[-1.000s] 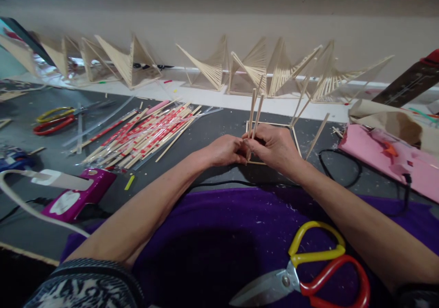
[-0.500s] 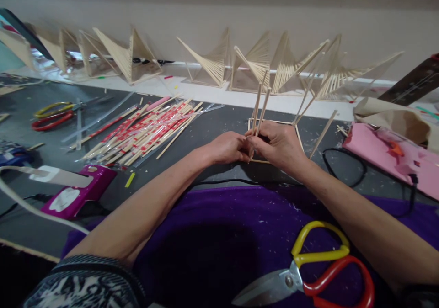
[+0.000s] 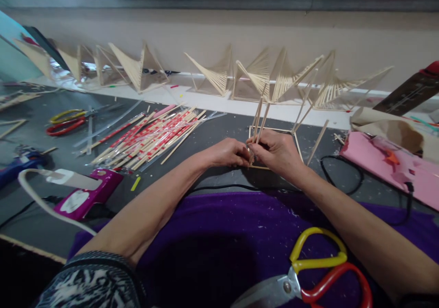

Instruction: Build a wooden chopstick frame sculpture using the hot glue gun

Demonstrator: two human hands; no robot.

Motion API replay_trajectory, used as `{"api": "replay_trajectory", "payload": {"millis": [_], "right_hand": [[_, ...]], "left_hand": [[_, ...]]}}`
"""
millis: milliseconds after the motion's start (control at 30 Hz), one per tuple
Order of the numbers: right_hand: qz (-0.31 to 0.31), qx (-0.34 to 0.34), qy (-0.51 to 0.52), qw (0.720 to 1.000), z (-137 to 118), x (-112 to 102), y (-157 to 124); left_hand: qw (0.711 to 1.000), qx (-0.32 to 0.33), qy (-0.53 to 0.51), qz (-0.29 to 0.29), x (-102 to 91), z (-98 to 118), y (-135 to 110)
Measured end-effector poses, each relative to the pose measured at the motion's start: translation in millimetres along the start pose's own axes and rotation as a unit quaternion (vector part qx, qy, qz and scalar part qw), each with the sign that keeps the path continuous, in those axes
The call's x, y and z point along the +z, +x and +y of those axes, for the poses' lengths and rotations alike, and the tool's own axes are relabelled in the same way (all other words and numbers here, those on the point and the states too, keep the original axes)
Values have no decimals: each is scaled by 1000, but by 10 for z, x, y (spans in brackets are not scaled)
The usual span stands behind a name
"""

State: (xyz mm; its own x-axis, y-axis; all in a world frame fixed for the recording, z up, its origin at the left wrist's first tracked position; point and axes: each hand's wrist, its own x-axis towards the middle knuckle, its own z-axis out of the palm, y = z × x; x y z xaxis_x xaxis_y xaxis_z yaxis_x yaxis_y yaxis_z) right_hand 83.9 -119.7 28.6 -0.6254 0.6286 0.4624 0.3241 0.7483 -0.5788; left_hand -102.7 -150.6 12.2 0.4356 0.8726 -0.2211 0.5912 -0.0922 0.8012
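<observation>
My left hand (image 3: pixel 229 152) and my right hand (image 3: pixel 278 152) meet over a small square frame of thin wooden sticks (image 3: pixel 297 145) lying on the dark table. Both hands pinch the lower ends of two or three upright wooden sticks (image 3: pixel 259 116) that lean slightly right. Two more sticks rise from the frame's far right corner (image 3: pixel 302 111). My fingers hide the near left corner of the frame. A pile of chopsticks in red and white wrappers (image 3: pixel 154 136) lies to the left of my hands.
Finished stick models (image 3: pixel 240 75) line the wall ledge. Big scissors with yellow and red handles (image 3: pixel 308 276) lie on the purple cloth (image 3: pixel 240 235). A pink glue gun (image 3: pixel 394 161) sits right, a magenta device (image 3: pixel 85 198) and smaller scissors (image 3: pixel 65 120) left.
My hands have stayed at the frame's near left corner with the upright sticks. The view has tilted slightly, so everything sits a little lower in the picture.
</observation>
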Motion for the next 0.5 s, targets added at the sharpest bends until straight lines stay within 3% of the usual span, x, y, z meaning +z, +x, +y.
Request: {"api": "replay_trajectory", "payload": {"millis": [200, 300, 500], "right_hand": [[3, -14, 3, 1000, 11, 11, -8], [1, -16, 0, 1000, 15, 17, -15], [-3, -19, -10, 1000, 21, 30, -17]], "left_hand": [[993, -50, -104, -36, -97, 40, -106], [994, -62, -87, 0, -99, 89, -136], [997, -13, -36, 61, -85, 147, -158]]}}
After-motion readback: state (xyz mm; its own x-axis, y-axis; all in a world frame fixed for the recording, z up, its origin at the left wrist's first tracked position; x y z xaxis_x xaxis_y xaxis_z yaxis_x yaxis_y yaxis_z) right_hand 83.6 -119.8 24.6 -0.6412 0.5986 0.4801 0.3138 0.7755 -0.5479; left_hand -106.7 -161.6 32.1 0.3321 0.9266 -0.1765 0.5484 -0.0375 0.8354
